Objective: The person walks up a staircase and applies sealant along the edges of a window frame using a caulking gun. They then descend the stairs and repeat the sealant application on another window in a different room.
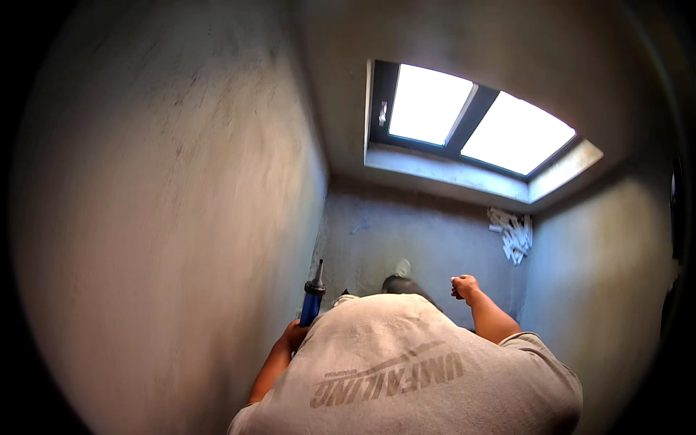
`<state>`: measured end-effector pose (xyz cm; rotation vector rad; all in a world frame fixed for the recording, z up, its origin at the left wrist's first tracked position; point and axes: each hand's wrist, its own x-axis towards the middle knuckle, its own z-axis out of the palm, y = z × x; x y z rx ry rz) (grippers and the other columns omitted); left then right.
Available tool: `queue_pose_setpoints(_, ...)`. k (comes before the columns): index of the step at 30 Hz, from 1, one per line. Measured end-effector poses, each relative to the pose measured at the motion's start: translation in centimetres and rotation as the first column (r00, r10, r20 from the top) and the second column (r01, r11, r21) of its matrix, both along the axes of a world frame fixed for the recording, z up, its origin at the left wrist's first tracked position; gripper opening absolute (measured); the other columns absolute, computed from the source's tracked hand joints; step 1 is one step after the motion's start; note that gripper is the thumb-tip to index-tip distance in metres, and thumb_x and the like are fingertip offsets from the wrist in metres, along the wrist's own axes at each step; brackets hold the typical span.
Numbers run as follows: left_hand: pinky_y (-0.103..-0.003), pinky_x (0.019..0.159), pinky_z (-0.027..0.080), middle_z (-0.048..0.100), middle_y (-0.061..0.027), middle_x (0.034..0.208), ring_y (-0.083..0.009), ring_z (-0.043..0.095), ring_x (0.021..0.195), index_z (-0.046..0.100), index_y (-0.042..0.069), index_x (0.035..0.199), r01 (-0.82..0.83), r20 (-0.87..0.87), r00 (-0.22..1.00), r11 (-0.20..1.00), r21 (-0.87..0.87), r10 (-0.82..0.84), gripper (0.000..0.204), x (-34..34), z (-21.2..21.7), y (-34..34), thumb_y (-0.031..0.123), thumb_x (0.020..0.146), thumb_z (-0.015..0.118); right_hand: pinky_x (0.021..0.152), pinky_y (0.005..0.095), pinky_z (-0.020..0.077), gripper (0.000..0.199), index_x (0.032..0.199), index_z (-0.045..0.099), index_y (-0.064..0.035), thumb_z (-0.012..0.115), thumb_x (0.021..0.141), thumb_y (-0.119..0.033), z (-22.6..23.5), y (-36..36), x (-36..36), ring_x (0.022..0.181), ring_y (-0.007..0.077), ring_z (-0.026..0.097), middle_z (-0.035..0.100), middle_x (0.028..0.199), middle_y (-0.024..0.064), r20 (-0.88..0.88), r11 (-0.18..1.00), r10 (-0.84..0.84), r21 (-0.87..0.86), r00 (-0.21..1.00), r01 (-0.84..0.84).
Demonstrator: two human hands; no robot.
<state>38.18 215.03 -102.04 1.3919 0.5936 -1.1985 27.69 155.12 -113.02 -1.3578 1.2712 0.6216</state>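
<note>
My left hand (295,333) is wrapped round a caulking gun (312,304) with a blue barrel, a black collar and a tapered grey nozzle with a dark tip. The gun stands nearly upright, nozzle away from me, close to the left wall. Its rear end is hidden behind my body. Out to the right, my right hand (464,286) is closed with the fingers curled in. Whether anything is in it cannot be made out. Beyond my shirt (406,348), a dark rounded shape (407,286) shows with a pale tip, perhaps a shoe.
A tall bare plaster wall (159,203) rises close on the left, and another wall (602,275) stands on the right. Ahead is a dark-framed window (471,116) with a deep sill (446,168). Several white strips (515,235) lie heaped in the far right corner of the grey floor (420,217).
</note>
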Motion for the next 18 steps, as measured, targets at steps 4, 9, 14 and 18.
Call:
queue_pose_setpoints(4,-0.033,0.083,0.056,0.076,-0.0048,0.099,-0.0138,0.07,0.088,0.076,0.003,0.11,0.164,0.019,0.984,0.945,0.284,-0.177,0.035,-2.6,10.1,1.6,0.021,0.082,0.086,0.049,0.0325,0.0484,0.022,0.084,0.064,-0.0039,0.068,0.093,-0.023,6.8,1.7,2.8,0.059,0.0184,0.065,0.065,0.072,0.0068,0.013,0.98,0.198,0.032,0.98,-0.198)
queue_pose_setpoints(9,-0.033,0.08,0.056,0.075,-0.0033,0.096,-0.0119,0.068,0.087,0.074,0.004,0.109,0.139,0.033,0.989,0.977,0.164,-0.147,0.046,0.1,15.5,1.6,0.03,0.076,0.091,0.052,0.0364,0.0515,0.025,0.079,0.063,-0.0039,0.065,0.091,-0.025,8.4,-1.5,13.8,0.06,0.0208,0.065,0.066,0.071,0.0083,0.04,0.921,0.386,-0.084,0.922,-0.381)
queue_pose_setpoints(14,-0.033,0.074,0.053,0.069,-0.0002,0.082,-0.0128,0.065,0.078,0.067,0.004,0.093,0.249,0.173,0.934,0.915,0.319,-0.314,0.04,12.4,11.5,-9.9,0.028,0.072,0.091,0.05,0.0379,0.0481,0.027,0.071,0.064,-0.0026,0.062,0.088,-0.022,-3.5,-6.0,38.6,0.053,0.0215,0.06,0.064,0.062,0.0098,0.013,0.772,0.618,-0.197,0.786,-0.604)
queue_pose_setpoints(18,-0.032,0.074,0.052,0.066,-0.0003,0.08,-0.0114,0.062,0.077,0.066,0.005,0.09,0.181,0.067,0.976,0.946,0.27,-0.206,0.039,21.4,5.7,-14.2,0.03,0.072,0.089,0.068,0.0407,0.0518,0.03,0.084,0.06,0.0007,0.062,0.092,-0.028,-10.5,-1.9,58.5,0.073,0.0277,0.065,0.066,0.076,0.0151,0.294,0.806,0.574,-0.369,0.765,-0.463)
